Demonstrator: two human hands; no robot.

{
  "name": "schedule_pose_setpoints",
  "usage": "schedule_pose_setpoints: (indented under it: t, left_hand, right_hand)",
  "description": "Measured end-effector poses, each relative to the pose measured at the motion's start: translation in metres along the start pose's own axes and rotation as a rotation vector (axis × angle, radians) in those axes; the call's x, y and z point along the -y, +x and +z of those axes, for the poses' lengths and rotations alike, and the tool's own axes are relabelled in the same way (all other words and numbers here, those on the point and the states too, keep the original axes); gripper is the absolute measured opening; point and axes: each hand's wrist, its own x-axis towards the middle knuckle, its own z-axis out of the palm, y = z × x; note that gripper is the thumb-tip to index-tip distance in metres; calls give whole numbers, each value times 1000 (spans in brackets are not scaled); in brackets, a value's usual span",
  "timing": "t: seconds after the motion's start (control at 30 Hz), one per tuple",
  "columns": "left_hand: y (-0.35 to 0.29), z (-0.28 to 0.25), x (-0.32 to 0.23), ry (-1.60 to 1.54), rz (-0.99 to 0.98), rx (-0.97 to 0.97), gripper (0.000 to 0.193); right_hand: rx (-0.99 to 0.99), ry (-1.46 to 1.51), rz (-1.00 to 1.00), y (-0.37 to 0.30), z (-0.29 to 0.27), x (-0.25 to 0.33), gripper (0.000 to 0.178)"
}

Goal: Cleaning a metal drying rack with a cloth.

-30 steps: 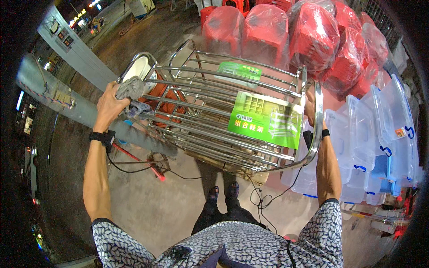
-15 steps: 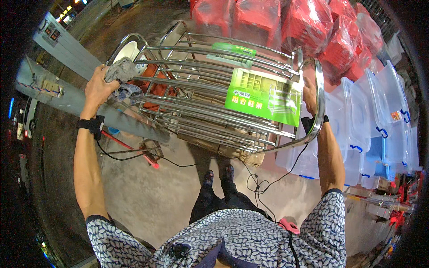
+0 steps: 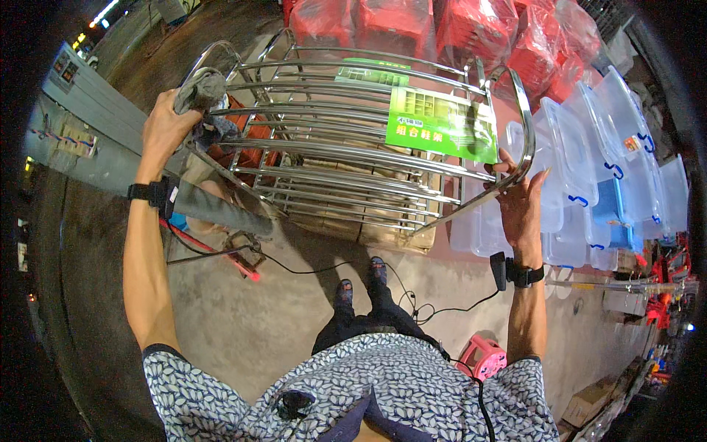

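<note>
A chrome metal shoe rack (image 3: 331,152) with curved end frames and several parallel bars is in front of me. A green printed card (image 3: 443,125) hangs on its bars, with a second card (image 3: 374,72) farther back. My left hand (image 3: 168,124) is closed on a crumpled grey cloth (image 3: 200,91) at the rack's left end frame. At the lower part of the right end frame, my right hand (image 3: 520,199) has its fingers hooked on the metal and its thumb held out. The frame partly hides those fingers.
Red plastic-wrapped stacks (image 3: 398,26) stand behind the rack. Clear plastic boxes (image 3: 563,158) are stacked at the right. A grey metal post (image 3: 221,210) slants in from the left. On the floor are a cardboard box (image 3: 353,230) under the rack and a pink stool (image 3: 482,357) near me.
My right hand has slid down and toward me along the right end frame. The rack has shifted slightly. My left hand keeps the cloth, and a white bowl shape beside it no longer shows.
</note>
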Motion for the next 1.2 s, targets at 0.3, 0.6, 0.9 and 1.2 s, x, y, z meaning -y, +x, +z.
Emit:
schedule_pose_setpoints:
  t: [0.3, 0.6, 0.9, 1.2]
  left_hand:
    - [-3, -5, 4, 18, 63, -11, 58]
    - [8, -5, 43, -175, 155, 76, 53]
    - [-22, -21, 22, -530, 201, 101, 38]
    - [-18, -11, 32, -549, 198, 112, 38]
  right_hand:
    - [-45, -204, -139, -4, 13, -9, 62]
    - [-124, -348, -111, -12, 13, 5, 61]
    - [-147, -383, -234, -16, 8, 23, 62]
    - [-107, -258, -212, 3, 32, 32, 43]
